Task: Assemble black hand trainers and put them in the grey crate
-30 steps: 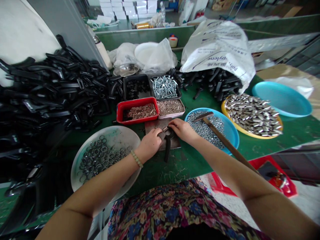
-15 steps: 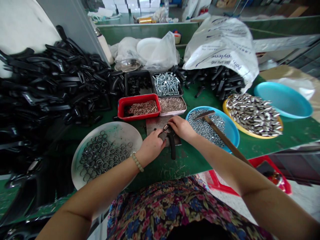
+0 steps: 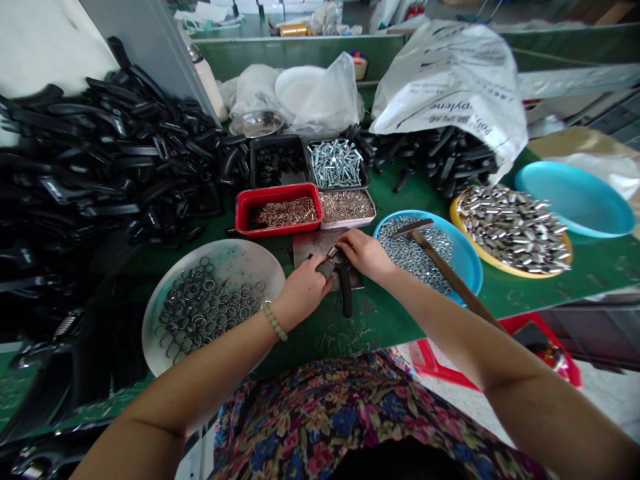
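While the left hand (image 3: 305,288) has its grip clamped on a matt black, branching part (image 3: 345,285), a shiny metal cylinder (image 3: 333,252) shows at its top, over the metal plate (image 3: 303,245) on the worktop (image 3: 357,331); whether the right hand's (image 3: 367,253) grip clamps, I cannot tell. Since a second ago, the part's lower arm has swung rightward.

Surface (image 3: 370,327): evenly lit, moderately bright, shadows soft and diffuse.
Black parts (image 3: 115,140): dark on the left, detail sunk, small glints along ridges.
Metal sleeves (image 3: 515,230): hard bright glints on the right.
White bag (image 3: 450,73): pale, its print readable in places.
Hands (image 3: 306,288): softly lit, fine detail between them indistinct.
Forearms (image 3: 450,320): stretched toward the near corners.
Far background: hazy, out of focus.
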